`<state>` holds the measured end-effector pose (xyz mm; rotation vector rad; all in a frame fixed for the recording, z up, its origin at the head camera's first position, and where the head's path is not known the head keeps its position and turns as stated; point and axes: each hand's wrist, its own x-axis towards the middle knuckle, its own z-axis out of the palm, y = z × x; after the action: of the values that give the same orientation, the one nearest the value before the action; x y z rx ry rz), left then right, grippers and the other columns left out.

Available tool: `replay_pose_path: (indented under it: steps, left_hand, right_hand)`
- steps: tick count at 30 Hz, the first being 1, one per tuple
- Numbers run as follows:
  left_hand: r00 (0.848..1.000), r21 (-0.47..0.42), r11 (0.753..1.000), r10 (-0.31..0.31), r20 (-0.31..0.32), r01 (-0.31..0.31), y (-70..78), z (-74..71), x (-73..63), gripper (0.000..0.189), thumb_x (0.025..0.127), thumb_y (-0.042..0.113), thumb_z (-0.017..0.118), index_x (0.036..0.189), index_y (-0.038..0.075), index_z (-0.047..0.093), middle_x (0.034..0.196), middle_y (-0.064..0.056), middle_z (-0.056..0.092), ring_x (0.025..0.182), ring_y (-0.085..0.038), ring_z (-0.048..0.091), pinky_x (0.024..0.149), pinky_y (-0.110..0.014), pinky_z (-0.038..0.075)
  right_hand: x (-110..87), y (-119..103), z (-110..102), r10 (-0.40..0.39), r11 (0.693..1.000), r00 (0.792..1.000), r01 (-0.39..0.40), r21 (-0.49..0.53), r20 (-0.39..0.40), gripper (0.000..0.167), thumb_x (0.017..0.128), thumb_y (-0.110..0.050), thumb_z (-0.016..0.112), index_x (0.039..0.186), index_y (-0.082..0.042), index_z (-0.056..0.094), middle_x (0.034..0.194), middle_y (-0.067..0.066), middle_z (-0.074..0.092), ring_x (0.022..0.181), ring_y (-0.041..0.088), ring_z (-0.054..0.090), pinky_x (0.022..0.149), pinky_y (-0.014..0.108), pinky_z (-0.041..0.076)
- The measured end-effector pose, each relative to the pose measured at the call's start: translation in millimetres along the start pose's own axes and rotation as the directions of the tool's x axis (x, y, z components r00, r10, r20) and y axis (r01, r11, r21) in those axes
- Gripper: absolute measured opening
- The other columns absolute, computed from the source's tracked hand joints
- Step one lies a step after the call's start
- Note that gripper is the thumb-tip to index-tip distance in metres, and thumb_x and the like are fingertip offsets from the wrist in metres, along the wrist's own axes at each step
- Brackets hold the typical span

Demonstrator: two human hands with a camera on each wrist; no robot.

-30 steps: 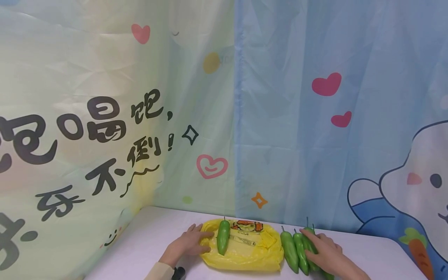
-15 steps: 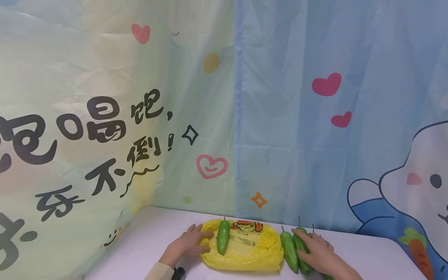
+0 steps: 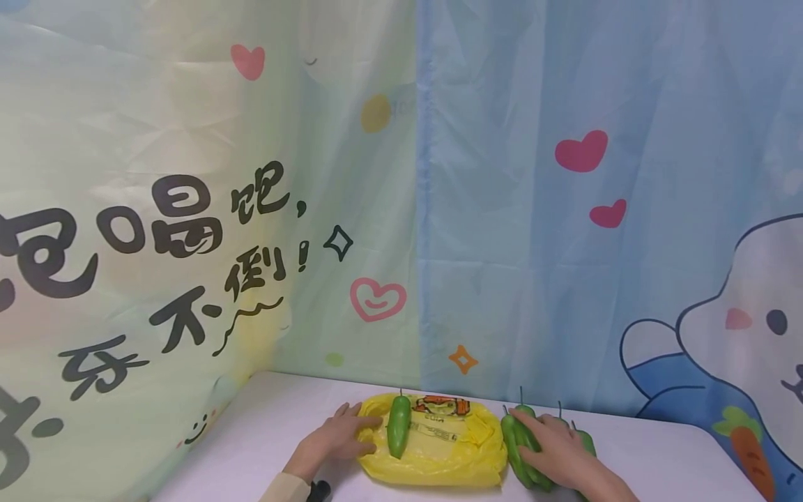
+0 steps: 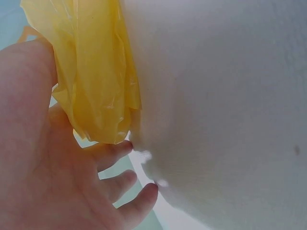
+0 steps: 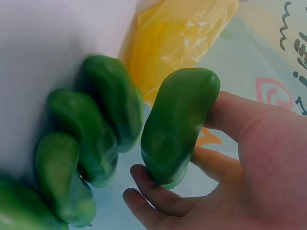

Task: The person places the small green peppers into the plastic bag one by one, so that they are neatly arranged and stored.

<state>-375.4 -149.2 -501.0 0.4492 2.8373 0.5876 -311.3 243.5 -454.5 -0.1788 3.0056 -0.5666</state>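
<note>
A yellow plastic bag [image 3: 448,453] lies flat on the white table [image 3: 276,425], with one green pepper [image 3: 399,434] lying on it. My left hand [image 3: 343,434] rests with straight fingers on the bag's left edge; the left wrist view shows the bag [image 4: 96,72] against the left hand's [image 4: 72,182] fingers. To the right of the bag my right hand [image 3: 552,454] grips a green pepper [image 3: 524,436] between thumb and fingers, which the right wrist view shows as the pepper [image 5: 177,124] held in the hand [image 5: 211,167]. Three more peppers [image 5: 86,139] lie side by side beneath it.
A printed curtain [image 3: 401,209] hangs close behind the table on the back and left sides. Another pepper [image 3: 586,441] lies just right of my right hand. The table's right part [image 3: 677,460] is bare white surface.
My right hand has slid left along the row of peppers and closed on one, lifting it slightly toward the bag. The left hand has stayed on the bag.
</note>
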Motion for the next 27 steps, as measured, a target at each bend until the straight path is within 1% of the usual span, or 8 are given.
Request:
replay_pose_path:
  steps: [5,10,11,17,21,23,27]
  left_hand:
    - [1.0,0.001,1.0,0.006,-0.006,-0.006,2.5,-1.7,-3.3,0.05,0.088,0.04,0.069,0.136,0.025,0.064,0.159,-0.02,0.038,0.149,-0.05,0.024,0.116,-0.075,0.024]
    - [1.0,0.002,1.0,0.014,-0.014,-0.014,4.3,-2.9,-6.0,0.05,0.088,0.038,0.069,0.135,0.023,0.064,0.158,-0.021,0.038,0.149,-0.052,0.024,0.116,-0.074,0.023]
    - [1.0,0.003,1.0,0.014,-0.014,-0.014,4.2,-2.9,-6.0,0.05,0.088,0.038,0.069,0.136,0.023,0.064,0.158,-0.021,0.038,0.149,-0.052,0.024,0.116,-0.075,0.024]
    - [1.0,0.004,1.0,0.008,-0.004,-0.008,2.3,-2.0,-4.0,0.049,0.089,0.039,0.069,0.136,0.024,0.064,0.158,-0.021,0.038,0.149,-0.051,0.024,0.115,-0.075,0.024]
    - [1.0,-0.01,1.0,-0.002,0.002,0.002,1.7,-1.9,-3.1,0.049,0.089,0.039,0.069,0.135,0.025,0.064,0.159,-0.02,0.038,0.149,-0.051,0.023,0.114,-0.076,0.024]
    - [1.0,-0.015,1.0,-0.004,0.001,0.004,1.4,-1.8,-2.9,0.049,0.088,0.04,0.069,0.135,0.026,0.064,0.159,-0.02,0.038,0.149,-0.05,0.023,0.114,-0.077,0.023]
    - [1.0,-0.014,1.0,0.002,-0.006,-0.002,0.1,-1.0,-2.5,0.05,0.088,0.04,0.069,0.135,0.026,0.064,0.159,-0.019,0.038,0.149,-0.05,0.023,0.114,-0.077,0.024]
  right_hand:
    - [0.6,-5,1,-0.001,0.999,1.0,0.001,0.034,0.014,0.061,0.09,-0.031,0.071,0.146,-0.016,0.051,0.128,0.023,0.059,0.11,0.037,0.057,0.095,0.08,0.036]
    - [2.8,-9,2,-0.022,0.999,1.0,0.022,0.043,0.016,0.061,0.09,-0.029,0.071,0.147,-0.016,0.051,0.127,0.021,0.059,0.108,0.036,0.056,0.096,0.079,0.036]
    - [3.1,-10,2,-0.028,0.999,0.999,0.027,0.037,0.017,0.061,0.091,-0.03,0.071,0.147,-0.016,0.05,0.127,0.022,0.059,0.109,0.037,0.056,0.096,0.079,0.036]
    - [6.0,-19,2,-0.029,0.999,0.999,0.028,0.04,0.032,0.062,0.091,-0.031,0.071,0.147,-0.017,0.05,0.134,0.023,0.057,0.12,0.043,0.053,0.098,0.079,0.034]
    - [7.4,-25,2,-0.029,0.999,0.999,0.028,0.041,0.033,0.062,0.09,-0.03,0.072,0.147,-0.017,0.05,0.131,0.019,0.059,0.116,0.039,0.054,0.097,0.078,0.036]
    - [7.8,-28,3,-0.04,0.999,0.999,0.039,0.033,0.032,0.062,0.09,-0.031,0.072,0.147,-0.018,0.05,0.129,0.019,0.06,0.114,0.039,0.055,0.096,0.077,0.037]
    - [8.2,-32,2,-0.052,0.998,0.998,0.051,0.034,0.027,0.061,0.091,-0.029,0.072,0.147,-0.019,0.05,0.13,0.018,0.06,0.116,0.039,0.055,0.094,0.076,0.038]
